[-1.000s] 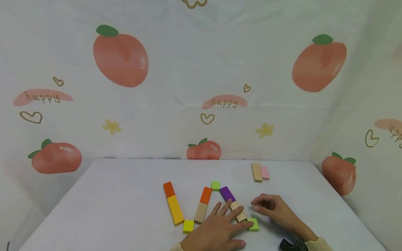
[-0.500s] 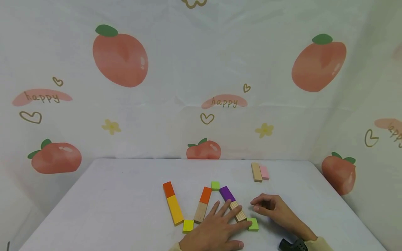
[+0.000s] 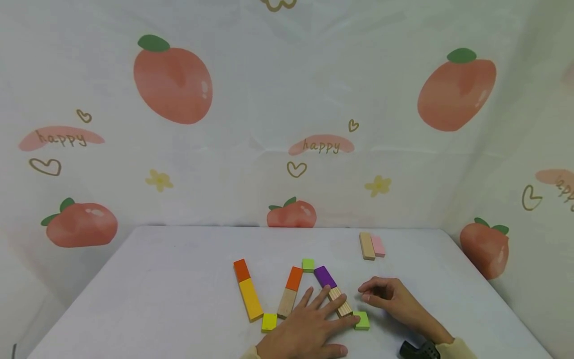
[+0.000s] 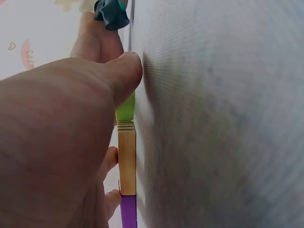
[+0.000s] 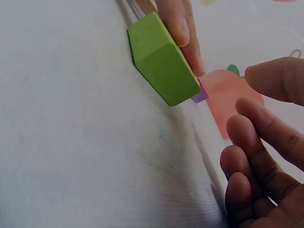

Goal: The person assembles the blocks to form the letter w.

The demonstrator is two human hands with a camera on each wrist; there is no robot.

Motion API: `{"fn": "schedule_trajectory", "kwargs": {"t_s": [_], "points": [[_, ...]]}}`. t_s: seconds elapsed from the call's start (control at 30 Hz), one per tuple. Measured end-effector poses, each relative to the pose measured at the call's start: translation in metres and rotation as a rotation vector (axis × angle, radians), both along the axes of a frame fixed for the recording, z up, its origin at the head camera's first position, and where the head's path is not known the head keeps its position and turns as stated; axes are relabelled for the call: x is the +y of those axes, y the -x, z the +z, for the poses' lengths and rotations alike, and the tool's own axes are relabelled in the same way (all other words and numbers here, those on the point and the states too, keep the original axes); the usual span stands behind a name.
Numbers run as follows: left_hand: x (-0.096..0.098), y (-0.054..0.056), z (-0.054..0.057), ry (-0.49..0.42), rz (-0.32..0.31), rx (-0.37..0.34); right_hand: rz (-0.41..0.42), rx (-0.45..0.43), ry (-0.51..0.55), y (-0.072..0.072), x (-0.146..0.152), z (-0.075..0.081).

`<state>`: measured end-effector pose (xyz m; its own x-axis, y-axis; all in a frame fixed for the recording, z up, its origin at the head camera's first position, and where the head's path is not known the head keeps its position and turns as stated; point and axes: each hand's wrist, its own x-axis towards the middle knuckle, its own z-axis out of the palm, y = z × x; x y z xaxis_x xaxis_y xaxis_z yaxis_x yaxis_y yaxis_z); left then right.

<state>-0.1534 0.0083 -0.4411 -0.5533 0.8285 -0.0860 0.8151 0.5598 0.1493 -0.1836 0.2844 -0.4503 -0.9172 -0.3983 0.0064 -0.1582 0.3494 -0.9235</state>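
My left hand (image 3: pixel 309 326) lies spread over a zigzag of coloured blocks, holding none of them. Its fingers rest along a ridged wooden block (image 3: pixel 345 310), and the little finger is on a green block (image 3: pixel 362 321) at the zigzag's near right end. A purple block (image 3: pixel 325 276) continues the wooden one away from me. To the right hovers my right hand (image 3: pixel 394 299), fingers loosely curled with nothing in them. In the right wrist view the green block (image 5: pixel 164 66) sits beside the left hand's finger, apart from the right fingertips.
Leftward the zigzag continues: a far green block (image 3: pixel 308 265), orange block (image 3: pixel 294 278), plain wooden block (image 3: pixel 287 303), yellow square block (image 3: pixel 269 323), long yellow block (image 3: pixel 251 300) and dark orange block (image 3: pixel 241 270). Farther back lie another wooden block (image 3: pixel 366 246) and a pink block (image 3: pixel 378 246).
Over the last second my left hand has shifted very slightly to the left. The blocks and my right hand stay where they were.
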Motion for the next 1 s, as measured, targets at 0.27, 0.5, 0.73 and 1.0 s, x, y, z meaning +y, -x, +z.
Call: {"fn": "schedule_trajectory", "kwargs": {"t_s": [0.27,0.5,0.73,1.0], "points": [[-0.001,0.000,-0.001,0.003,-0.007,0.015,-0.067,0.047,-0.067,0.005,0.005,0.005],[-0.001,-0.002,0.000,-0.013,-0.002,0.005,-0.279,0.259,-0.203,0.027,0.012,0.012],[-0.001,0.000,-0.001,-0.006,-0.006,0.004,-0.447,0.331,-0.336,0.052,0.013,0.014],[-0.001,0.000,-0.001,-0.006,-0.010,0.011,-0.516,0.257,-0.437,0.070,0.001,0.012]]}}
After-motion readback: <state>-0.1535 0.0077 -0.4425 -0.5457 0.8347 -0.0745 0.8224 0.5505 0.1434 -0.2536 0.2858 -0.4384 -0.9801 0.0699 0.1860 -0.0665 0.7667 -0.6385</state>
